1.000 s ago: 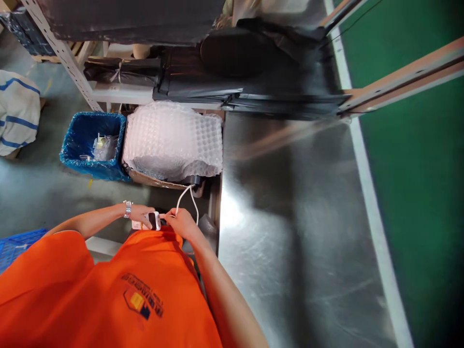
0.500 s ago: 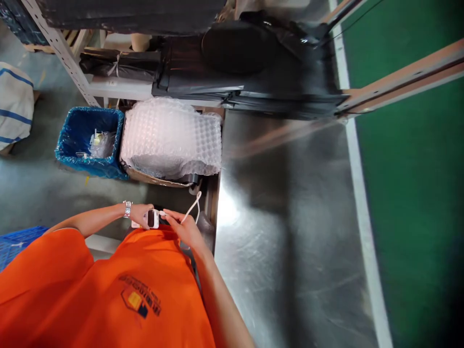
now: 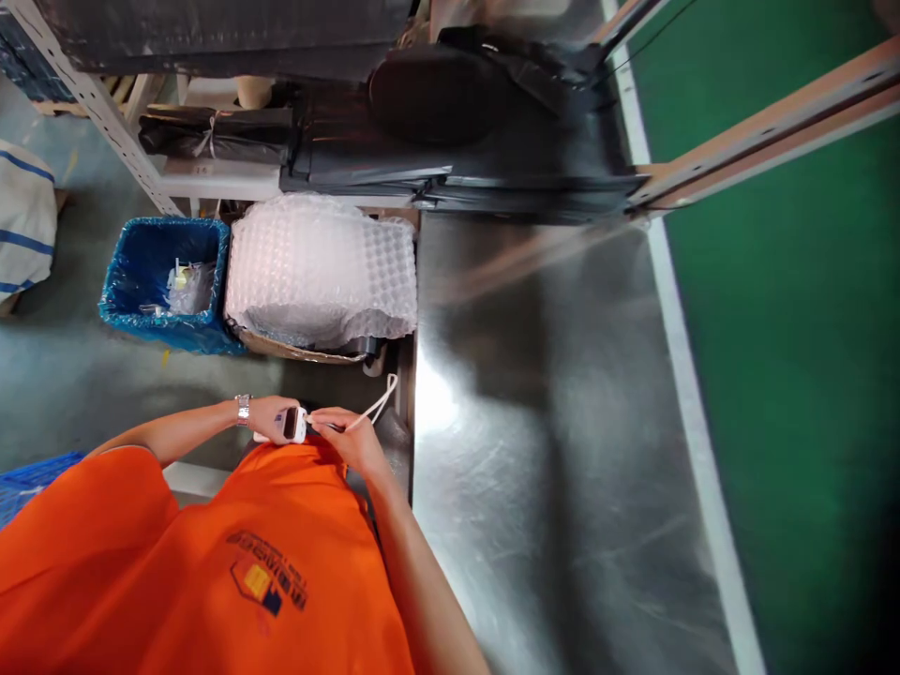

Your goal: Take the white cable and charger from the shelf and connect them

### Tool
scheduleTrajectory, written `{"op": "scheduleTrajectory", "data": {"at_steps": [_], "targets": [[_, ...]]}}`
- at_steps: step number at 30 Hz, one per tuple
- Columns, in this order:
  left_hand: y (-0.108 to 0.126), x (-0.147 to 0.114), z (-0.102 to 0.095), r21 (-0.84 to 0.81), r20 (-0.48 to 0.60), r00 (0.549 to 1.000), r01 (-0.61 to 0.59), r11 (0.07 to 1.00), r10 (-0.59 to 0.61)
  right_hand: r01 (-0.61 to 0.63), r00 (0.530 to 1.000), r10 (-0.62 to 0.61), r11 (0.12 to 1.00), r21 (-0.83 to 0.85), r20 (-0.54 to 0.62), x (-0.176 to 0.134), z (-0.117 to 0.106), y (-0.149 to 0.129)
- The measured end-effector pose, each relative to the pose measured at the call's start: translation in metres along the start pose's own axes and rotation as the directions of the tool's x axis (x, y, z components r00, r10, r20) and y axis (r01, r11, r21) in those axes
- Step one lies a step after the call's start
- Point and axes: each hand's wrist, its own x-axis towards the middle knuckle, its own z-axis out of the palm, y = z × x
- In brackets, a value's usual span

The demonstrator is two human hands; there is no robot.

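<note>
In front of my orange shirt, my left hand [image 3: 270, 416] is closed round a white power bank [image 3: 301, 426] with a dark display on its end. My right hand [image 3: 357, 442] pinches the plug end of a white cable [image 3: 383, 397] right against that end. Whether the plug sits in a port is too small to make out. A loop of the cable sticks up beyond my right fingers. Both hands are held close to my waist, left of the metal table's edge.
A shiny metal table [image 3: 492, 487] stretches along my right. Ahead are a bubble-wrap bundle [image 3: 316, 267] on a cardboard box and a blue-lined bin [image 3: 165, 323] with plastic scraps. Black wrapped packages [image 3: 450, 122] lie at the far end beside shelf posts [image 3: 759, 131]. A blue crate [image 3: 35, 483] stands at left.
The plug in my right hand has come slightly closer to the power bank, and the cable loop has narrowed and tipped right. The surroundings have shifted a little left as my view turned.
</note>
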Motion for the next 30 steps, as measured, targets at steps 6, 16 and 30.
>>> {"op": "scheduleTrajectory", "data": {"at_steps": [6,16,30], "targets": [[0.001,0.013,-0.005,0.089,0.088,0.996,-0.011,0.996,0.003,0.124,0.988,-0.101,0.969,-0.214,0.116,0.006,-0.015,-0.011],[0.002,0.035,-0.008,0.201,0.235,0.972,-0.023,0.979,-0.025,0.098,0.971,-0.003,0.916,-0.389,0.238,0.013,-0.027,-0.023],[-0.017,0.052,-0.033,-0.049,0.177,0.984,0.035,0.998,-0.026,0.061,0.988,-0.095,0.966,-0.25,-0.126,0.019,-0.026,-0.018]]}}
